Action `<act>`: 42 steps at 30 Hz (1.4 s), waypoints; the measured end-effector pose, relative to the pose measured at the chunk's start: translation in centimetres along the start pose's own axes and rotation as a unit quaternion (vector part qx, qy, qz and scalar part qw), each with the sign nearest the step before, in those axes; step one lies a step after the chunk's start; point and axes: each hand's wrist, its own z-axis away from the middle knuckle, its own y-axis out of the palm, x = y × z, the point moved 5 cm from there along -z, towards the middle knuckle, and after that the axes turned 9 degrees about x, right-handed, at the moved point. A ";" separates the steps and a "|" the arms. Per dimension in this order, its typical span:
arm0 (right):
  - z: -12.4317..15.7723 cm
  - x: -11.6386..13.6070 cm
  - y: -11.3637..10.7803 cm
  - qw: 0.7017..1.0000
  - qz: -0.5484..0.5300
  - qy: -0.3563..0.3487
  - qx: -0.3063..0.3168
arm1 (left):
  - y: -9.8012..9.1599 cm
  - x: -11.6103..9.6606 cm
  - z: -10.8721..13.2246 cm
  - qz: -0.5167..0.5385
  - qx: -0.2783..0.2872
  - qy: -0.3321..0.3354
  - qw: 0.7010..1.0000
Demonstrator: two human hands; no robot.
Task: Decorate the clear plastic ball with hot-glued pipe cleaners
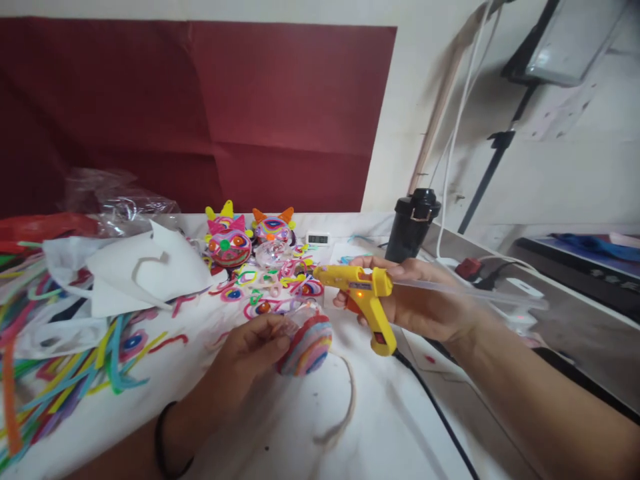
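Note:
My left hand (pixel 257 347) pinches a clear plastic ball whose lower side is covered in bands of coloured pipe cleaner (pixel 307 347). From this ball a loose pale pipe cleaner (pixel 353 393) trails down and curls over the white table. In my right hand (pixel 420 300) is a yellow hot glue gun (pixel 367 293) with a small orange light lit. Its nozzle points left, above the ball and apart from it. A clear glue stick (pixel 465 290) sticks out of its back, and a black cord (pixel 435 400) runs from the handle's base.
Finished animal-faced balls (pixel 229 243) stand at the back beside a small digital clock (pixel 318 239). Coiled pipe-cleaner pieces (pixel 265 307) lie before them. Loose pipe cleaners (pixel 65 380) and white sheets (pixel 145 273) crowd the left. A black bottle (pixel 413 223) stands back right.

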 end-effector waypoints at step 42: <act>3.5 2.0 2.9 0.911 0.391 0.112 -0.071 | 0.0 -0.5 0.0 0.026 -0.023 -0.004 0.999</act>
